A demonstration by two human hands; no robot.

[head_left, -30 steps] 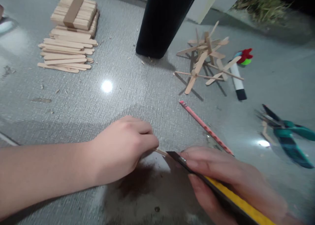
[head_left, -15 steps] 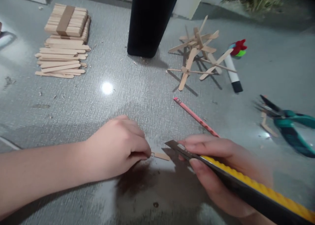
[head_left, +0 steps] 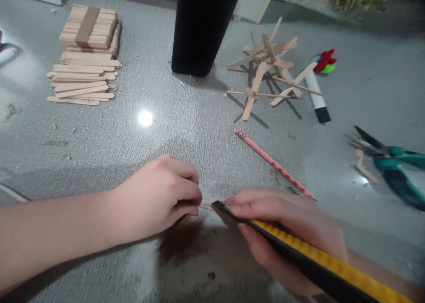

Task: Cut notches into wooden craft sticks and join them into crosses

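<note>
Since your left hand (head_left: 162, 197) has its fingers pinching one end of the small, flat, pale-wood stick (head_left: 207, 206), it probably won't slide around between your hands. Your right hand (head_left: 282, 230) grips the long yellow-and-black utility knife (head_left: 312, 248) up front, likely for control. Versus half a second ago, the dark angled blade (head_left: 220, 207) has shifted left, right over the stick's free end.

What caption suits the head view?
Left hand holding a thin pale wooden strip; right hand gripping a yellow-and-black utility knife, blade close by.
</note>
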